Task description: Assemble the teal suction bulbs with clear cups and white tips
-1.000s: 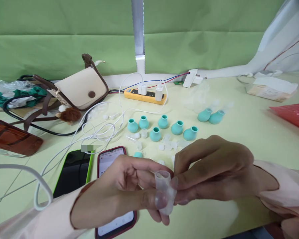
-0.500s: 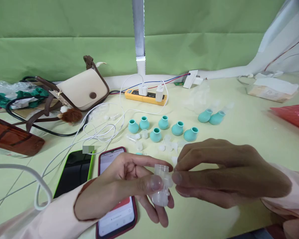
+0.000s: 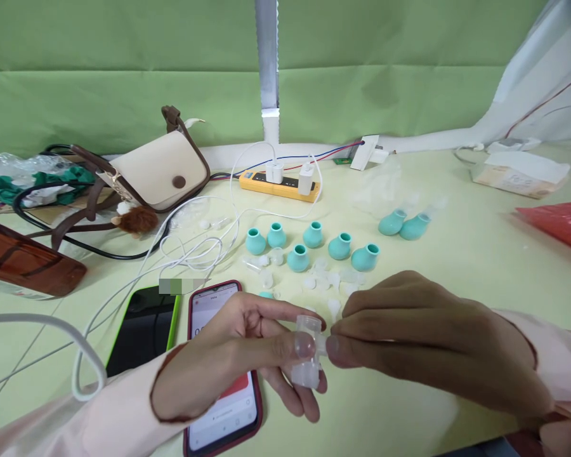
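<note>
My left hand (image 3: 240, 346) is closed around a clear, tube-shaped plastic fitting (image 3: 306, 376), its thumb pressed on the front and fingers behind. The fitting stands roughly upright, with a threaded-looking open end on top. From the right, my right hand (image 3: 423, 336) pinches a small translucent side piece of the fitting between thumb and fingers; whether that piece is separate, I cannot tell. Just beyond my hands lie several loose clear plastic parts (image 3: 321, 277). Behind them stand several teal rubber bulbs (image 3: 298, 260) with open necks, some tilted.
Two phones, one green-edged (image 3: 143, 330) and one red-cased (image 3: 240, 422), lie by my left forearm. White cables (image 3: 204, 249) loop across the left. Farther back are a cream handbag (image 3: 171, 168) and a yellow power strip (image 3: 261, 184). A red package (image 3: 561, 222) lies at right.
My right fingers have come slightly closer over the side piece, and the right hand has turned a little. My left hand keeps its hold on the fitting, nearly still.
</note>
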`<state>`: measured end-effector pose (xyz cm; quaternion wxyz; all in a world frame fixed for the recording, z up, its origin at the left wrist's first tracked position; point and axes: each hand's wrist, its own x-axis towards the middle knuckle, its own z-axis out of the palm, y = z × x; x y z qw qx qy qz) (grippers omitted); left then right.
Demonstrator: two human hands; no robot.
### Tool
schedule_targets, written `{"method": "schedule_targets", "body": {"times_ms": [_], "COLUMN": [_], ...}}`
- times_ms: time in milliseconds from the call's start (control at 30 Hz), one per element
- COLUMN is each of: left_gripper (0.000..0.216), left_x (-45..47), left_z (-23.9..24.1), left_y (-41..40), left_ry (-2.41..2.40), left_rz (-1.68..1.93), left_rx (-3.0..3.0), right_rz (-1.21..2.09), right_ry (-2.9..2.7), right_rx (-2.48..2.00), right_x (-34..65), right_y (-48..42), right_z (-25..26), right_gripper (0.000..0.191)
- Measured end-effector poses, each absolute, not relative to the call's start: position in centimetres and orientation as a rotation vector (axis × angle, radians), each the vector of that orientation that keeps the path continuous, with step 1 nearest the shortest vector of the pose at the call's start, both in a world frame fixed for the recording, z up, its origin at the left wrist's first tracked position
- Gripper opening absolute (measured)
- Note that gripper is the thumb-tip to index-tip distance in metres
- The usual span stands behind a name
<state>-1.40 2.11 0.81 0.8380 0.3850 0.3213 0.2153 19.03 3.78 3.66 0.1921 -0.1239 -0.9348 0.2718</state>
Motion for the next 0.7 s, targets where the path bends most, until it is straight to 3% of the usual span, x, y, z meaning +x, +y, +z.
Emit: {"method": "schedule_targets", "body": {"times_ms": [100, 300, 467, 700], "left_gripper": [0.016, 0.022, 0.018, 0.024], "left_x": [-1.5, -1.5, -1.5, -1.8], "left_z": [0.8, 0.8, 0.9, 1.3], "left_y": [2.1, 1.8, 1.9, 2.0], "left_ry": [0.669, 0.653, 0.665, 0.649], "left_rz": [0.469, 0.415, 0.432, 0.478], "left_rx": [0.812, 0.778, 0.766, 0.817], "right_rz": [0.625, 0.776, 0.401, 0.039], "right_ry": [-2.675, -2.669, -2.659, -2.522], "right_rx": [-0.292, -0.342, -0.185, -0.164], "right_x": [18.9, 19.0, 18.8, 18.7], "right_y": [3.7, 3.9, 3.7, 3.9], "right_z": [3.5, 3.7, 2.7, 1.7], "right_gripper": [0.027, 0.020, 0.023, 0.012]}}
